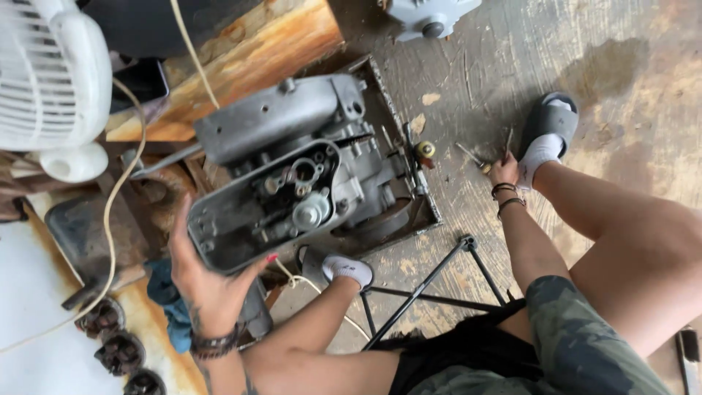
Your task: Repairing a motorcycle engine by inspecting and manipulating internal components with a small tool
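The grey machine is steadied by the open left hand; a small tool is pinched by the right hand.

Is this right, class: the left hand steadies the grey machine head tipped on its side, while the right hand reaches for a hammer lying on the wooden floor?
Not quite. The head view shows the left hand on the grey machine head, but the right hand is at thin metal tools, like screwdrivers, on the wooden floor. No hammer is there.
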